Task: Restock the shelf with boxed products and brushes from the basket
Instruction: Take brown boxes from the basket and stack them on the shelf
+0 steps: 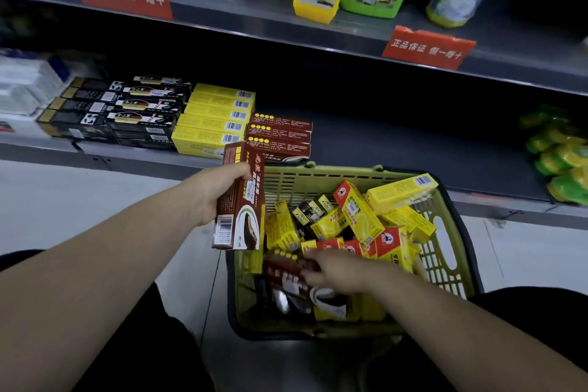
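My left hand (222, 189) grips a long brown shoe-polish box (240, 197), held upright just left of the green basket (445, 251) and in front of the low shelf (397, 143). My right hand (331, 270) reaches into the basket, blurred, with its fingers on another brown box (286, 270); whether it grips the box is unclear. The basket holds several yellow and red-yellow boxes (359, 216). On the shelf lie rows of black boxes (127, 111), yellow boxes (213, 121) and a stack of brown boxes (280, 137).
The shelf's dark surface runs right of the brown stack to green-yellow packets (556, 162) at the far right. An upper shelf (254, 19) carries paper rolls and cleaner bottles. The basket stands on a pale tiled floor (79, 200) between my knees.
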The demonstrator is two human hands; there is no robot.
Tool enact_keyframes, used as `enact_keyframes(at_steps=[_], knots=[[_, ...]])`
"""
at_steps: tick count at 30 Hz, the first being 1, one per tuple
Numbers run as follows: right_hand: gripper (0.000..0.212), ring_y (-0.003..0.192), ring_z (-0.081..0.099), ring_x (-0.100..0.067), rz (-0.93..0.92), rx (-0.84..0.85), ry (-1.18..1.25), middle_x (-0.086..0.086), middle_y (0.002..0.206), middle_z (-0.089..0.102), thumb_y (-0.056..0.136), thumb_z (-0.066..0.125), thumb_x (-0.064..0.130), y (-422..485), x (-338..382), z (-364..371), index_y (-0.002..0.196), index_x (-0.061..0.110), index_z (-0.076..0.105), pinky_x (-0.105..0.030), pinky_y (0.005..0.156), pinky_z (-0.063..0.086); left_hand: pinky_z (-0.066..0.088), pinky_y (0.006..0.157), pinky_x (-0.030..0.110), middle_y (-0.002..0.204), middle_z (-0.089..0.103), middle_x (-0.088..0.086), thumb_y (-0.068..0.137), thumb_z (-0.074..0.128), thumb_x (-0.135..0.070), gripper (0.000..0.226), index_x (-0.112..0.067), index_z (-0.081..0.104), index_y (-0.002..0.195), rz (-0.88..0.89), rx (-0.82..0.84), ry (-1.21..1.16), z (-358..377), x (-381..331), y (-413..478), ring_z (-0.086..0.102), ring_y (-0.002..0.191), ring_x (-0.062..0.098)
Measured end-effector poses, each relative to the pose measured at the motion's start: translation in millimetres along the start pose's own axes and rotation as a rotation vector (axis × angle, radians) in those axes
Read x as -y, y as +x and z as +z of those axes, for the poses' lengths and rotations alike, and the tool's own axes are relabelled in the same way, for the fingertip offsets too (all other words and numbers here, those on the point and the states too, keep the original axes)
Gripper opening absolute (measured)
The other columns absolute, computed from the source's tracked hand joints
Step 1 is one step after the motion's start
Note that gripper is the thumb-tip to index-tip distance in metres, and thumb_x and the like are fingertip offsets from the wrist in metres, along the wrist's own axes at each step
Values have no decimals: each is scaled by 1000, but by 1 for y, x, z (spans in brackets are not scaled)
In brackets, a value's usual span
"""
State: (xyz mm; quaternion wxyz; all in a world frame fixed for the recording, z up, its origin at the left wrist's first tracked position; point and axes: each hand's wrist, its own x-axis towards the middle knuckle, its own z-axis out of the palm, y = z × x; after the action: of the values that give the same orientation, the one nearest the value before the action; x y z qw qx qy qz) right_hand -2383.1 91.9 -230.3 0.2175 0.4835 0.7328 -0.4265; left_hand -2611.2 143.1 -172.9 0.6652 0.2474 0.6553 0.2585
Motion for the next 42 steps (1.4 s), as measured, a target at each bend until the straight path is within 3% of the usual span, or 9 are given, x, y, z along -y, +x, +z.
enact_keyframes(at_steps=[4, 8, 11, 14, 18, 23, 27, 33, 42], knots=[[36, 80, 58, -22, -1, -315, 372, -6, 89, 60, 96, 43, 39, -14, -11, -44, 111, 8, 55, -29, 64, 42, 53, 55, 30, 75, 73, 12, 79, 58, -16, 14, -8, 59, 90, 2, -47, 5, 16, -1, -8, 68, 61, 23], [25, 80, 61, -7, -87, -498, 723, 8, 86, 66, 96, 44, 37, -26, -10, -67, 90, 21, 62, -19, 69, 45, 54, 68, 35, 84, 71, 15, 80, 59, -18, 17, -7, 61, 92, 2, -63, -69, 40, 3, -13, 65, 69, 27], [30, 95, 65, -17, -126, -563, 860, 0, 101, 70, 96, 45, 37, -23, -1, -73, 106, 16, 63, -32, 87, 49, 52, 61, 31, 77, 71, 11, 83, 57, -23, 17, -9, 60, 93, 1, -48, -160, 50, 7, -14, 66, 63, 24], [23, 79, 65, -9, -146, -603, 984, 4, 90, 68, 95, 46, 31, -19, 10, -76, 109, 16, 55, -25, 69, 51, 52, 57, 31, 74, 73, 10, 86, 54, -26, 18, -10, 58, 93, -4, -27, -205, 51, 4, -15, 68, 58, 22], [14, 72, 69, -11, -142, -461, 1170, 0, 89, 71, 88, 54, 22, -16, 12, -81, 102, 21, 53, -22, 60, 50, 53, 58, 31, 74, 73, 10, 85, 54, -25, 17, -10, 57, 93, -9, -15, -139, 49, -21, -8, 68, 57, 22], [41, 88, 64, -11, -112, -541, 961, 0, 101, 66, 87, 61, 28, -1, 9, -99, 118, 12, 40, -23, 76, 50, 53, 59, 30, 63, 69, 7, 87, 52, -23, 15, -10, 55, 80, 43, -110, 39, 39, -53, 20, 64, 53, 21], [41, 102, 61, -20, -25, -767, 406, 0, 113, 66, 87, 60, 38, 26, -4, -145, 122, 19, 50, -31, 86, 48, 52, 67, 33, 74, 67, 12, 88, 53, -27, 22, -8, 55, 77, 96, -125, 127, 14, -72, 56, 63, 65, 26], [51, 119, 39, -35, 100, -873, -220, -13, 135, 43, 95, 46, 31, 111, -12, -216, 143, 25, 29, -45, 94, 40, 53, 67, 38, 74, 69, 15, 83, 58, -39, 31, -8, 62, 83, 51, -171, 4, -39, -73, 108, 63, 65, 27], [46, 135, 15, -32, 67, -586, -48, -8, 149, 25, 100, 36, 26, 228, -23, -216, 144, 37, 26, -47, 107, 23, 55, 55, 39, 75, 74, 11, 79, 58, -43, 32, -12, 66, 85, 49, -99, -189, -60, -60, 148, 69, 59, 26]])
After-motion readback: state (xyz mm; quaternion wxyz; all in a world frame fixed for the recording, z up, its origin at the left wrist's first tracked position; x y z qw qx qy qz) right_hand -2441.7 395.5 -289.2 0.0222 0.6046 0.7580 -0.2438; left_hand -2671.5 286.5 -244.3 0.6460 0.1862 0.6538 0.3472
